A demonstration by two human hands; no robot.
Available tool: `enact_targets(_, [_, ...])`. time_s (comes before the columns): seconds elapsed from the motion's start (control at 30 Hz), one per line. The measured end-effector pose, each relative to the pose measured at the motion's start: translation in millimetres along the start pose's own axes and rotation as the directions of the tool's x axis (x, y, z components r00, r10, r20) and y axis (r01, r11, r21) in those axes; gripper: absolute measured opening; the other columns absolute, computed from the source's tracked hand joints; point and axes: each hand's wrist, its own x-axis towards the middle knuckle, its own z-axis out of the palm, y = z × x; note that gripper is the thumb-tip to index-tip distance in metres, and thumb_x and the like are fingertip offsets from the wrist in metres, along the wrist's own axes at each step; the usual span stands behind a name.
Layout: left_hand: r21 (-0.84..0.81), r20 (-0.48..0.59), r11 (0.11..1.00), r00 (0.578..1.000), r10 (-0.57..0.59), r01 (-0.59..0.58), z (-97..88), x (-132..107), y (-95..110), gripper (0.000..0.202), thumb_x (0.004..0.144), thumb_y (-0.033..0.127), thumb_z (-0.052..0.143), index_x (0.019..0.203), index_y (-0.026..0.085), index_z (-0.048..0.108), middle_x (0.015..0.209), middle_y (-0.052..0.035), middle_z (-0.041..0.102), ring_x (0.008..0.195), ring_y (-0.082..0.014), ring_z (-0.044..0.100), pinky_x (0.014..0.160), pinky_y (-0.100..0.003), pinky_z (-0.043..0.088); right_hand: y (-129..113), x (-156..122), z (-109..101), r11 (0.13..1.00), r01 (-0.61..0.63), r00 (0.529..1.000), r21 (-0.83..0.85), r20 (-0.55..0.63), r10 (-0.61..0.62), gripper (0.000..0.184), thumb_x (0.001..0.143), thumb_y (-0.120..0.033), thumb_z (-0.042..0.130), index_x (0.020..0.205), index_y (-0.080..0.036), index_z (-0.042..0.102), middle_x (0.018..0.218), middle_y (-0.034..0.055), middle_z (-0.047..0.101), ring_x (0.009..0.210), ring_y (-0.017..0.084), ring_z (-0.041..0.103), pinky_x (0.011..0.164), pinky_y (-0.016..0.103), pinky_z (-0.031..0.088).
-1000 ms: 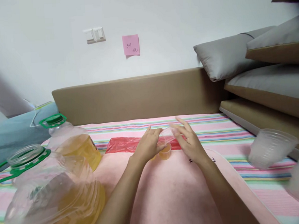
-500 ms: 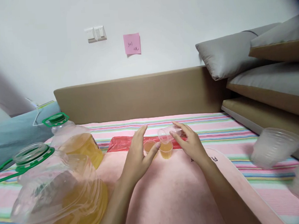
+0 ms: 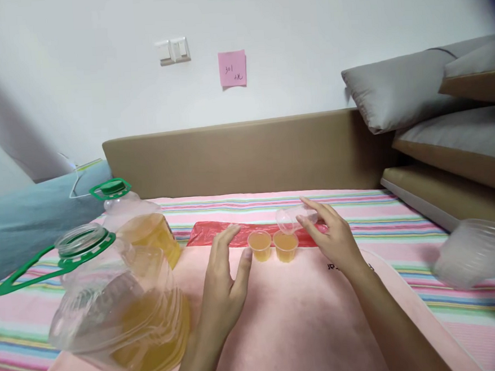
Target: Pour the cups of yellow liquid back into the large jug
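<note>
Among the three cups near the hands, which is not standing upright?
It is the sideways cup in the right hand; the left filled cup and right filled cup stand upright.

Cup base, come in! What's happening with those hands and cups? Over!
Left hand open, holding nothing. Right hand gripping a tipped clear cup. Two filled cups upright between hands. Open jug close by left forearm.

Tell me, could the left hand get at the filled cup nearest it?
Probably yes: the left hand is open and appears to hold nothing, close to that filled cup, with nothing visible between them.
</note>
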Motion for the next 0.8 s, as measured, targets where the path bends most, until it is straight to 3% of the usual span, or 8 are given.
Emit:
enact_targets(0.1, [-0.013,0.005,1.0,1.0,0.011,-0.011,0.7,-3.7,-2.3,0.035,0.107,0.036,0.049,0.142,0.032,0.048,0.144,-0.0058,0.057,0.14,-0.0221,0.052,0.119,-0.044,0.044,3.9,-0.7,0.4,1.0,0.002,1.0,-0.004,-0.007,-0.002,0.048,0.102,-0.056,0.061,0.142,-0.031,0.064,0.128,0.0079,0.064,0.107,0.03,0.063,0.094,0.047,0.051])
enact_targets(0.2, [-0.016,0.002,1.0,1.0,0.009,-0.009,0.6,-3.8,-2.9,0.034,0.106,0.035,0.05,0.141,0.032,0.048,0.142,-0.0053,0.058,0.139,-0.0215,0.052,0.119,-0.043,0.044,7.4,-1.2,0.9,1.0,-0.007,0.994,0.031,-0.109,0.01,0.05,0.103,-0.056,0.061,0.146,-0.031,0.06,0.13,0.008,0.064,0.105,0.028,0.064,0.091,0.045,0.053])
enact_targets(0.33, [-0.022,-0.01,1.0,1.0,0.005,-0.006,0.0,-2.7,-2.1,0.033,0.107,0.034,0.049,0.139,0.031,0.049,0.142,-0.006,0.058,0.139,-0.0216,0.052,0.119,-0.043,0.044,8.3,-2.6,2.8,0.999,-0.016,1.0,0.033,0.013,0.015,0.049,0.102,-0.057,0.063,0.145,-0.034,0.061,0.131,0.0059,0.064,0.111,0.029,0.063,0.094,0.045,0.052])
enact_targets(0.43, [-0.027,-0.001,1.0,1.0,0.009,-0.009,-0.7,-2.8,-1.4,0.033,0.107,0.034,0.049,0.139,0.032,0.048,0.142,-0.0052,0.058,0.138,-0.0207,0.052,0.119,-0.042,0.044,6.6,-3.3,4.3,0.999,-0.013,0.999,0.051,-0.042,0.015,0.05,0.103,-0.057,0.061,0.147,-0.033,0.059,0.134,0.0063,0.062,0.111,0.028,0.063,0.096,0.045,0.051])
enact_targets(0.8, [-0.01,0.011,1.0,1.0,0.016,-0.016,-2.2,-4.7,-3.5,0.032,0.106,0.033,0.05,0.138,0.03,0.049,0.144,-0.0056,0.056,0.142,-0.0203,0.049,0.12,-0.041,0.042,0.0,-3.7,-0.1,0.999,0.047,0.998,-0.015,0.046,-0.046,0.043,0.103,-0.053,0.062,0.141,-0.032,0.065,0.129,0.0058,0.064,0.105,0.027,0.063,0.095,0.045,0.05])
